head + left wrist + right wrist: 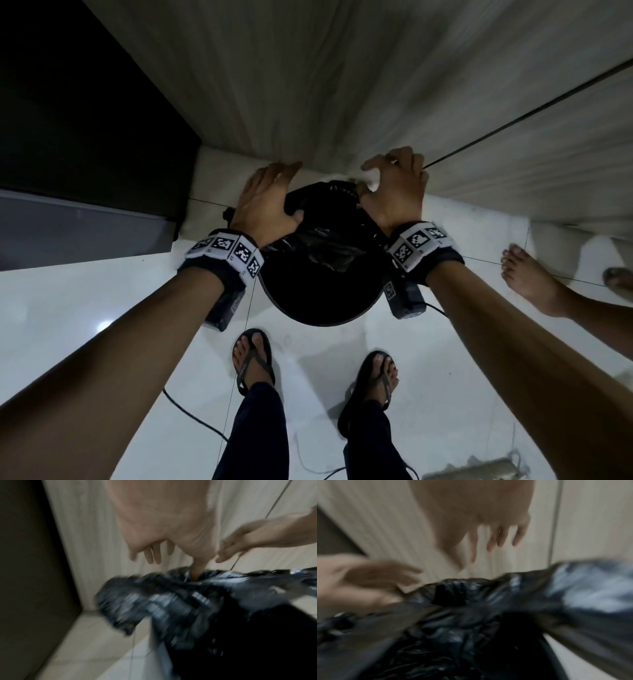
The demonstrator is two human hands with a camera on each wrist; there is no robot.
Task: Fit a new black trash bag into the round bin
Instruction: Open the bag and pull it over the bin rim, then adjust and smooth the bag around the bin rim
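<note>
the round bin (318, 308) stands on the white tiled floor (102, 308) right against a pale wood-grain wall (342, 85), between the person's two feet in black flip-flops (251, 359), and the black trash bag (322, 250) sits bunched over its mouth, glossy, crinkled, catching grey-white glints along its folds. from the head view the far part of the bag is heaped up over the rim while the near part of the bin shows as a smooth dark curve. the left hand (265, 198) lies over the bag's far left edge, fingers fairly straight toward the wall, and in the left wrist view one finger (197, 568) pokes down into the gathered plastic (171, 601). the right hand (397, 185) is at the far right edge, fingers bent, but both wrist views are blurred and i cannot tell whether it is pinching the bag or only near it. in the right wrist view the bag (471, 615) spreads wide in dark wrinkles with a bright sheen at the right. the two hands are apart, one on each side of the rim. another person's bare foot (527, 274) stands at the right.
</note>
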